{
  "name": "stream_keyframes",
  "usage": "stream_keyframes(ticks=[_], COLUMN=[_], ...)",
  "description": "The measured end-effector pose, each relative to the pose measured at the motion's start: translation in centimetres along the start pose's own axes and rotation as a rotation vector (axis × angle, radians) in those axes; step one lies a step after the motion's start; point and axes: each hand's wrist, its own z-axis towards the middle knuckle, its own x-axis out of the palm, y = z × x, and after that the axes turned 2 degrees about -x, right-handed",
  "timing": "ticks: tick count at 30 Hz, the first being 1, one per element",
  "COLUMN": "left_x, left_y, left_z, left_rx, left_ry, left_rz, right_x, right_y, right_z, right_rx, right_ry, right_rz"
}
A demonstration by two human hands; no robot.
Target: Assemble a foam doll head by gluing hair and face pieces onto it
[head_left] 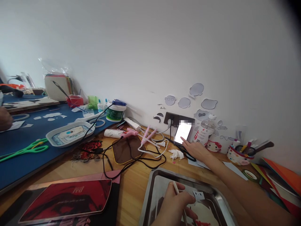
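Observation:
My left hand (176, 202) is closed around a thin white stick (176, 188), held at a slant above a metal tray (148, 194). What the stick's tip is like cannot be made out. Inside the tray lie a small pale piece with dark dots (198, 195), a cream-coloured flat shape (207, 213) and something red (202, 223), partly cut off by the frame. My right hand (194, 149) reaches forward, index finger stretched out to the lit screen of a phone (182, 131). That phone leans against the wall, and nothing is gripped in the right hand.
Pink glue guns (129, 133) and tangled black cables (138, 160) lie behind the tray. A bottle (204, 130) and a pen cup (238, 155) stand at right. Left are a red box (70, 197), green scissors (28, 150), a white dish (53, 138) and another person's hand (5, 119).

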Motion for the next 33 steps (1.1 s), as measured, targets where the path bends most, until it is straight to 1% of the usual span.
stream_keyframes(ticks=[3,6,11,17,21,23,29,31,33], left_x=[0.1,0.2,0.1,0.1,0.2,0.1,0.1,0.1,0.1], left_y=[0.0,0.0,0.3,0.3,0.3,0.4,0.5,0.4,0.4], left_z=[-0.2,-0.3,0.0,0.1,0.0,0.1,0.3,0.2,0.2], left_rx=[0.002,-0.002,0.000,-0.001,0.005,0.014,0.012,0.013,0.021], left_ry=[0.006,0.022,0.040,0.029,0.024,0.023,0.035,0.037,0.049], left_rz=[-0.019,-0.032,-0.026,-0.030,-0.028,-0.020,-0.032,-0.029,-0.023], right_x=[-0.4,-0.6,-0.2,-0.3,-0.3,-0.3,-0.7,-0.8,-0.7], right_y=[-0.3,-0.2,0.7,1.6,1.4,1.4,1.7,1.5,1.1], right_z=[-0.2,-0.7,-0.9,0.0,0.1,0.3,0.8,0.4,-0.2], right_rx=[0.077,0.081,0.097,0.040,0.099,0.099,-0.037,-0.024,0.025], right_ry=[-0.020,-0.024,-0.014,-0.015,-0.016,-0.013,-0.030,-0.034,-0.037], right_rz=[-0.027,-0.035,-0.027,0.006,-0.021,-0.023,-0.001,-0.018,-0.045])
